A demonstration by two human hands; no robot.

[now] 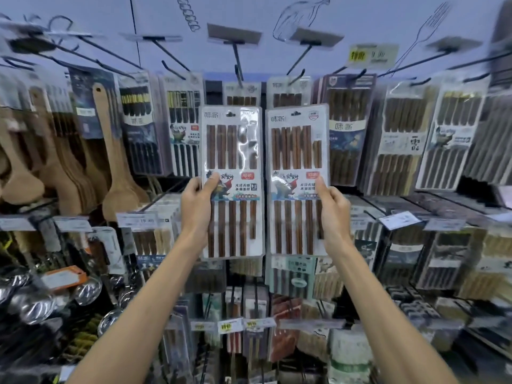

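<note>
Left hand [196, 206]: raised at arm's length and closed on the left chopstick pack [232, 151]. The pack is gripped at its left edge, about mid-height, with the thumb laid across the printed label on the front and the fingers hidden behind.

Right hand [333, 210]: raised to the same height and closed on the right chopstick pack [297, 151]. The pack is gripped at its right edge, with the thumb pressed on the front beside the label and the fingers out of sight behind.

Both packs are held upright, side by side, with only a narrow gap between them, in front of the shelf display. Dark brown chopsticks are shown in each, under clear plastic on a white card. Glare is seen on the upper right of the left pack, and a shorter pair is set at the right of the right pack.

Hanging chopstick packs [346, 128]: ranged on metal hooks [238, 59] directly behind and to both sides.

Wooden spatula [116, 162]: hung to the left, among other wooden utensils.

Yellow price tag [371, 55]: fixed at the upper right.

Steel ladles [36, 303]: grouped at the lower left, blurred.

Pale wall [249, 12]: marked above with a line drawing of a fork [426, 31].
</note>
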